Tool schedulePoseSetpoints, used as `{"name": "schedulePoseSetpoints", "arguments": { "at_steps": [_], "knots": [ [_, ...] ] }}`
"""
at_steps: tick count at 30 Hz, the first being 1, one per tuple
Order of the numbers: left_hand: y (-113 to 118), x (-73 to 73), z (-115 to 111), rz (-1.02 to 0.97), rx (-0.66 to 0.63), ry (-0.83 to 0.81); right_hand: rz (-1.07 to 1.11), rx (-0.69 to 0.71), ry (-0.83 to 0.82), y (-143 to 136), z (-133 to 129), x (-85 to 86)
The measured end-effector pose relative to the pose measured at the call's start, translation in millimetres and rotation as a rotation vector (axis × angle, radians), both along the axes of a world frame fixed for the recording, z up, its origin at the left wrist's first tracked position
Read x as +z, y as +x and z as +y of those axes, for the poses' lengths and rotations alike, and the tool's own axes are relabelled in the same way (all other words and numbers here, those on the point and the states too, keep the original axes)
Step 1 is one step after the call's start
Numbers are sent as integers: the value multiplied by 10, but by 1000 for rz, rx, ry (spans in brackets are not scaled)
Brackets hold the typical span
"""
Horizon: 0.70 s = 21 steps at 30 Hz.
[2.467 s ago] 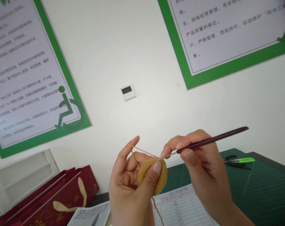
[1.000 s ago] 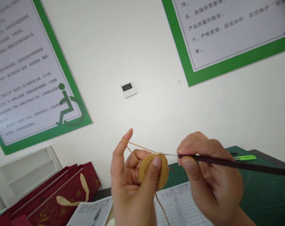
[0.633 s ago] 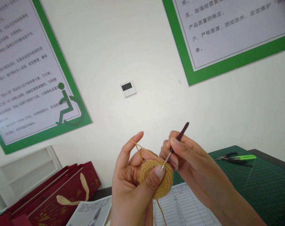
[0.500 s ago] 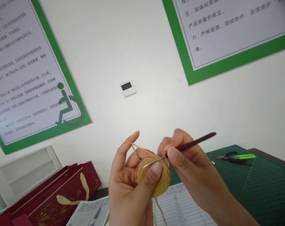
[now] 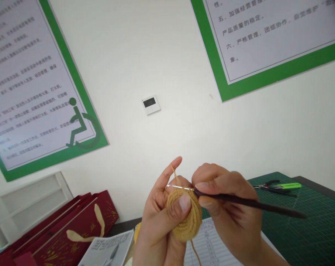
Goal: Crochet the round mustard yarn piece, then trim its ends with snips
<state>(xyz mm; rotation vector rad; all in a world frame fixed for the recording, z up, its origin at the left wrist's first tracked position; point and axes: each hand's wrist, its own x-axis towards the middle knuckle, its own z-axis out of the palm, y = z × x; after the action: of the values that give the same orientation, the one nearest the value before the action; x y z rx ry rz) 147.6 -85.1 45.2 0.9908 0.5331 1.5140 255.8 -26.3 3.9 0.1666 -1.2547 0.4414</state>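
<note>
The crocheted piece (image 5: 188,225) is in the air beside the left part of the green cutting mat (image 5: 303,232), pinched between thumb and fingers of our left hand (image 5: 162,221), whose raised index finger carries a strand of yarn (image 5: 174,171). Our right hand (image 5: 231,214) closes its fingertips on the dark handle of the crochet hook (image 5: 269,207), its metal shaft across the piece's top edge. We see pliers (image 5: 274,187) resting on the mat, and red bags (image 5: 81,229) well left of it.

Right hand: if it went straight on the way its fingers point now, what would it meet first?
Most likely the yellow crocheted piece held in the left hand, though depth there is hard to judge.
</note>
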Motion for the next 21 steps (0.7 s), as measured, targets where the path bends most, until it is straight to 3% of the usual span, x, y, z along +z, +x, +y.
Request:
{"name": "schedulePoseSetpoints", "arguments": {
  "at_steps": [3, 7, 10, 14, 17, 21],
  "knots": [
    [-40, 19, 8, 6, -44, 30, 81, 250, -97, -32, -42, 15],
    [-63, 38, 36, -1, -82, 66, 134, 371, -207, 28, -72, 62],
    [-59, 33, 49, -9, -98, 55, 88, 547, -300, 84, -55, 101],
    [15, -6, 51, 33, 96, 191, -65, 779, -444, 107, -40, 145],
    [95, -38, 55, 123, 254, 302, -112, 772, -491, 77, -40, 149],
    [159, -51, 56, 157, 375, 297, 1, 481, -344, 26, -25, 125]
  ]
}}
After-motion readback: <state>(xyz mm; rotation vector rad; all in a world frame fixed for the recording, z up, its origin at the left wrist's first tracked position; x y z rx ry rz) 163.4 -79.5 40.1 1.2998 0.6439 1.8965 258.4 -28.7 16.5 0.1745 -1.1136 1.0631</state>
